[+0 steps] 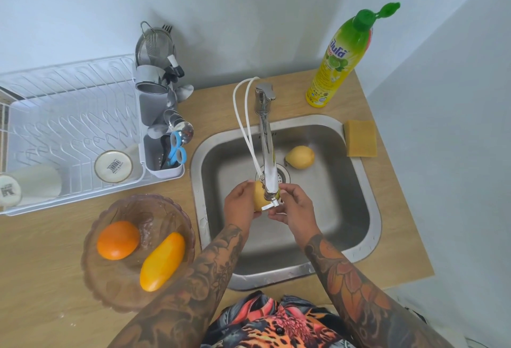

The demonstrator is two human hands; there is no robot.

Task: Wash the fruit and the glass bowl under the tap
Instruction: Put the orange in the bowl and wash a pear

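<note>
A pale yellow fruit (259, 195) sits under the spout of the chrome tap (267, 137), over the steel sink (359, 181). My left hand (240, 204) cups it from the left and my right hand (297, 208) grips it from the right; the tap's end hides part of it. A second yellow fruit (300, 157) lies in the sink basin near the drain. On the counter to the left stands the tinted glass bowl (121, 289), holding an orange (118, 240) and a yellow mango (161, 260).
A white dish rack (69, 115) with cups and a utensil caddy (166, 132) stands at the left. A green-capped dish soap bottle (341, 57) and a yellow sponge (360, 137) sit behind and right of the sink. White hoses (243, 126) run along the tap.
</note>
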